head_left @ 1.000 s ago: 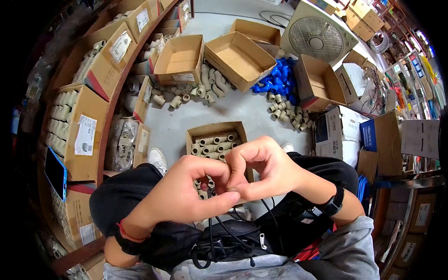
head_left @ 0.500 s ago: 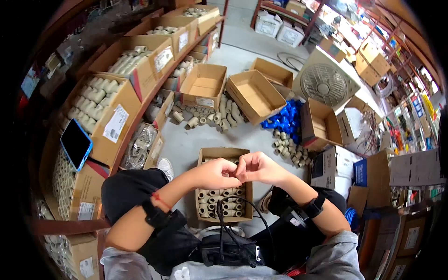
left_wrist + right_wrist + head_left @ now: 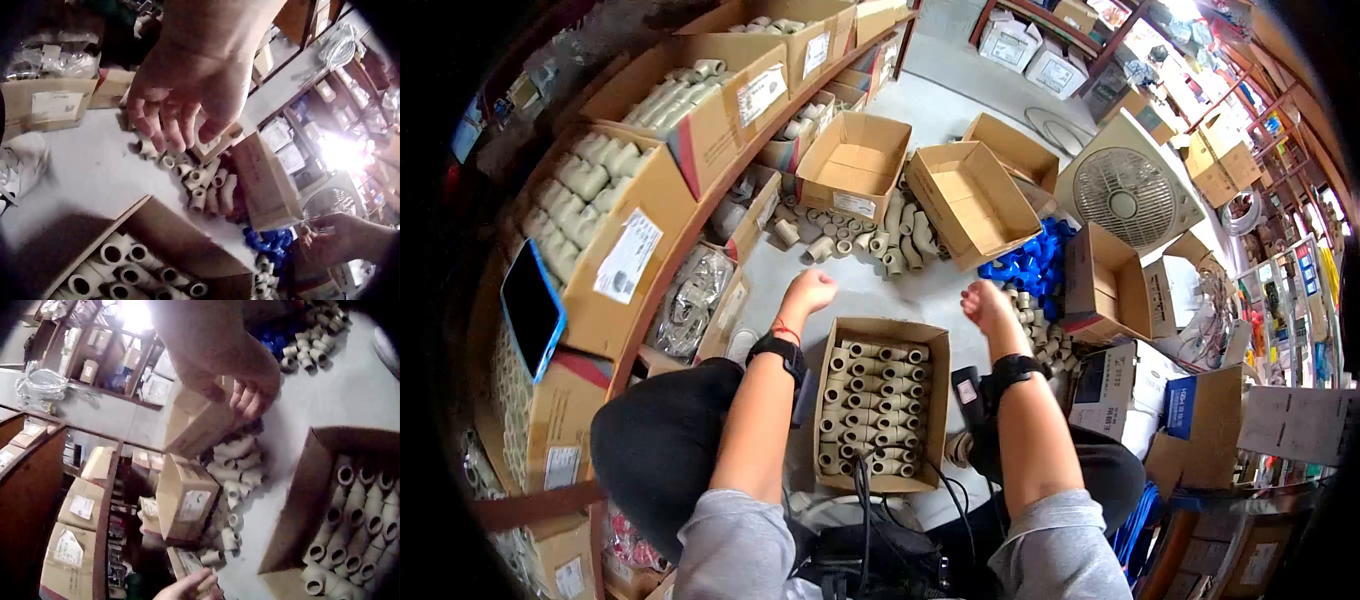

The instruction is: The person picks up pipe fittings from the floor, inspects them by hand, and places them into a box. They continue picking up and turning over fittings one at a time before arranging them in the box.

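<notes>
Both hands are apart above the floor beyond an open carton (image 3: 824,400) filled with rows of beige pipe fittings (image 3: 863,400). My left hand (image 3: 810,291) is over the carton's far left side, and in the left wrist view that hand (image 3: 190,94) hangs with loosely bent fingers and nothing in them. My right hand (image 3: 988,303) is beyond the carton's far right corner, near the blue fittings (image 3: 1035,256). Seen from the right wrist, its fingers (image 3: 250,400) are loosely curled and hold nothing. Neither hand touches the carton.
Loose beige fittings (image 3: 912,238) lie on the floor ahead, before open cartons (image 3: 855,160). A fan (image 3: 1124,195) stands at the back right. Shelves of filled boxes (image 3: 635,250) line the left, with a phone (image 3: 533,310) at their edge. Black cables (image 3: 862,490) hang by the near carton edge.
The hands, together with fingertips meeting over the carton before, have separated and moved forward, left and right. More of the fittings in the carton shows. The head view has shifted.
</notes>
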Tool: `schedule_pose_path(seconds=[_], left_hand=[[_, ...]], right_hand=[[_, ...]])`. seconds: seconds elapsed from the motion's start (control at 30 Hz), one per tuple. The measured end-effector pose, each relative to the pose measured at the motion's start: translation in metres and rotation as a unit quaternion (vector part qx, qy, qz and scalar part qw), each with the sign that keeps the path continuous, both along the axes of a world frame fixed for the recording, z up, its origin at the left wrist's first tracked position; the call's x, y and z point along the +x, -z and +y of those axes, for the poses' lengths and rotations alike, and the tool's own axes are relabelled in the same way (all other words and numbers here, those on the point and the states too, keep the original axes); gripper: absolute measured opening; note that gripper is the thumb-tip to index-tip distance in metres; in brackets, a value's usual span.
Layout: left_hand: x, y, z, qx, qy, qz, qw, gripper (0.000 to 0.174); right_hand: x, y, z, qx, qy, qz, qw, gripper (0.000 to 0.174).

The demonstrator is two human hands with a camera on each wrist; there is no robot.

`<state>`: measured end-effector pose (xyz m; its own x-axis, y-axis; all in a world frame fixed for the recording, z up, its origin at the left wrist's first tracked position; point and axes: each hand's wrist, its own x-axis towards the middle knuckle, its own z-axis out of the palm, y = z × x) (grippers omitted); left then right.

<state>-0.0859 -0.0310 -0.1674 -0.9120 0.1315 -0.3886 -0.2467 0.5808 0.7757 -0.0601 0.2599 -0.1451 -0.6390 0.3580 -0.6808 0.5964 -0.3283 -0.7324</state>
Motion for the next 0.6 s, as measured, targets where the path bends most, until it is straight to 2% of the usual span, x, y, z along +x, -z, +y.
schedule_pose_path(seconds=[0.03, 0.07, 0.1, 0.17, 0.23, 0.27, 0.3, 0.4, 0.47, 0.5, 0.57, 0.6], left_hand=[[-0.002, 0.021, -0.001, -0.025, -0.011, 0.027, 0.999, 0.025], [-0.003, 0.032, 0.001, -0.050, -0.021, 0.051, 0.997, 0.025], [-0.011, 0.044, 0.005, -0.025, -0.022, 0.047, 0.998, 0.025], [-0.029, 0.044, 0.021, 0.021, -0.024, 0.027, 0.999, 0.025], [-0.050, 0.041, 0.033, -0.014, -0.002, 0.070, 0.997, 0.025], [-0.060, 0.041, 0.039, -0.051, 0.022, 0.078, 0.995, 0.025], [-0.071, 0.044, 0.046, -0.087, 0.049, 0.087, 0.991, 0.025], [-0.096, 0.063, 0.072, -0.057, 0.103, 0.103, 0.988, 0.025], [-0.103, 0.064, 0.095, -0.051, 0.138, 0.103, 0.984, 0.026], [-0.114, 0.090, 0.102, -0.008, 0.165, 0.103, 0.981, 0.031], [-0.118, 0.103, 0.118, -0.023, 0.169, 0.138, 0.976, 0.035], [-0.117, 0.107, 0.124, -0.055, 0.167, 0.120, 0.977, 0.036]], right_hand=[[-0.011, 0.051, 0.009, -0.082, 0.044, 0.018, 0.995, 0.015], [-0.014, 0.056, 0.002, -0.167, 0.025, 0.041, 0.985, 0.020], [-0.016, 0.063, -0.008, -0.251, 0.009, 0.062, 0.966, 0.025], [-0.023, 0.057, -0.042, -0.187, 0.072, 0.040, 0.979, 0.035], [-0.037, 0.063, -0.055, -0.224, 0.034, -0.042, 0.973, 0.042], [-0.040, 0.062, -0.064, -0.184, 0.009, -0.061, 0.981, 0.044], [-0.047, 0.077, -0.067, -0.191, 0.011, -0.069, 0.979, 0.046], [-0.060, 0.112, -0.069, -0.208, 0.048, -0.079, 0.974, 0.051], [-0.063, 0.103, -0.070, -0.235, 0.046, -0.062, 0.969, 0.059], [-0.064, 0.101, -0.070, -0.247, 0.042, -0.053, 0.967, 0.063], [-0.070, 0.109, -0.068, -0.261, 0.059, -0.050, 0.962, 0.062], [-0.073, 0.112, -0.067, -0.266, 0.066, -0.045, 0.961, 0.062]])
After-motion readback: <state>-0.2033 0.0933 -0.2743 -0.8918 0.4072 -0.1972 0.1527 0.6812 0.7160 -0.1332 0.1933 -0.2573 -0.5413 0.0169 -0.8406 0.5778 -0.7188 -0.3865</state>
